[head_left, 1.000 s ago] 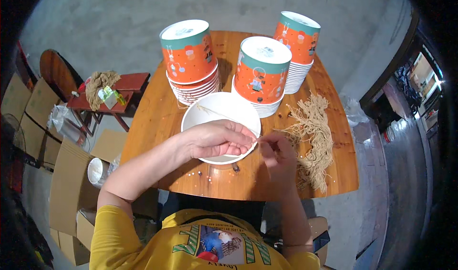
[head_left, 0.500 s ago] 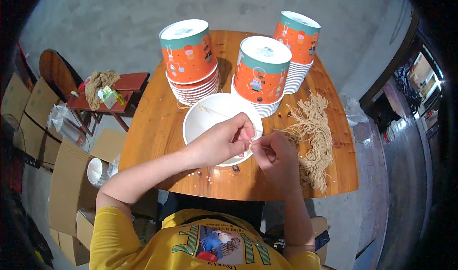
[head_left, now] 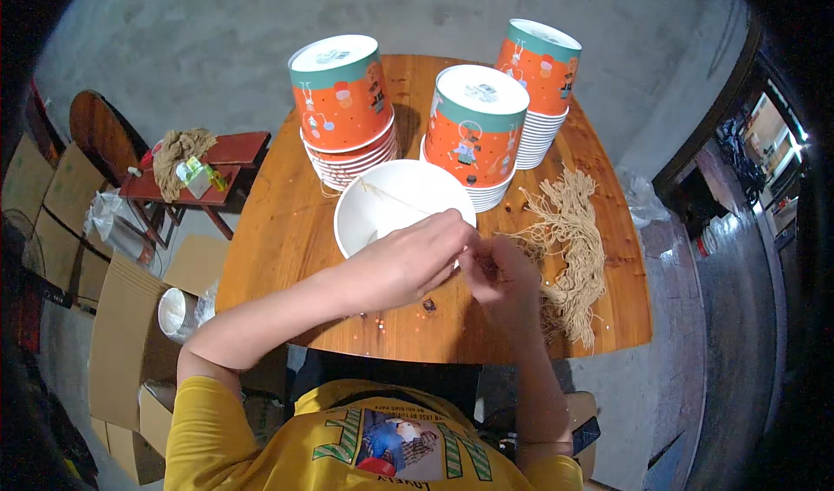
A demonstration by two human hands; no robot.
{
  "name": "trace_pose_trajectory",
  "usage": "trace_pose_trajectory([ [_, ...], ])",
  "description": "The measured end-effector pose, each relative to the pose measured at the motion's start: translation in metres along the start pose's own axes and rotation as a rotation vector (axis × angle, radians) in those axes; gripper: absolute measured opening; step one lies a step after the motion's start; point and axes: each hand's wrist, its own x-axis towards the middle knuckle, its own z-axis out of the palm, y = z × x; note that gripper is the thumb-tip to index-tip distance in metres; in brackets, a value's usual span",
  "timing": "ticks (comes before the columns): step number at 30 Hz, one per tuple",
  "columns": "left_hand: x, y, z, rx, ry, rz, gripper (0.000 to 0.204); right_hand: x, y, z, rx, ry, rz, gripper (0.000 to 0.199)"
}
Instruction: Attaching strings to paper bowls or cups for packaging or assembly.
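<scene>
A white paper bucket (head_left: pixel 365 209) lies tilted near the table's middle, its open mouth toward me. Thin beige string (head_left: pixel 391 199) runs across its mouth from the far left rim to my hands. My left hand (head_left: pixel 413 261), back upward, reaches over the bucket's near right rim with fingers closed on the string. Against its fingertips, my right hand (head_left: pixel 506 278) is closed in a pinch on the string too. My hands hide the fingertips and the place where the string meets the rim. Right of my right hand lies a loose bundle of beige strings (head_left: pixel 578 248).
Stacks of upside-down orange and green paper buckets stand at the left (head_left: pixel 339 100), middle (head_left: pixel 476 135) and far right (head_left: pixel 539 70) of the wooden table (head_left: pixel 278 248). Small beads lie by the near edge. A red bench (head_left: pixel 248 148) and cardboard boxes (head_left: pixel 126 335) stand to the left.
My left hand has rolled over, back upward, its fingers now against my right hand's. The bucket's near rim has lifted slightly. The light has dimmed.
</scene>
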Motion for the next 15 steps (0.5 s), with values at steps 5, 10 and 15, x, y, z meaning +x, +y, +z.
trace_pose_trajectory([
  [5,-0.0019,-0.0044,0.0012,-0.250,0.034,-0.154,0.020,-0.0030,0.0004,0.0085,0.046,0.037,0.102,0.015],
  [10,-0.0047,-0.0007,-0.0019,-0.006,-0.047,-0.045,0.027,-0.0041,0.0038,0.0090,0.004,0.062,0.078,0.014],
  [15,-0.0050,-0.0038,0.0001,-0.088,0.005,-0.060,0.035,-0.0043,0.0058,0.0106,0.033,0.066,0.088,0.013],
])
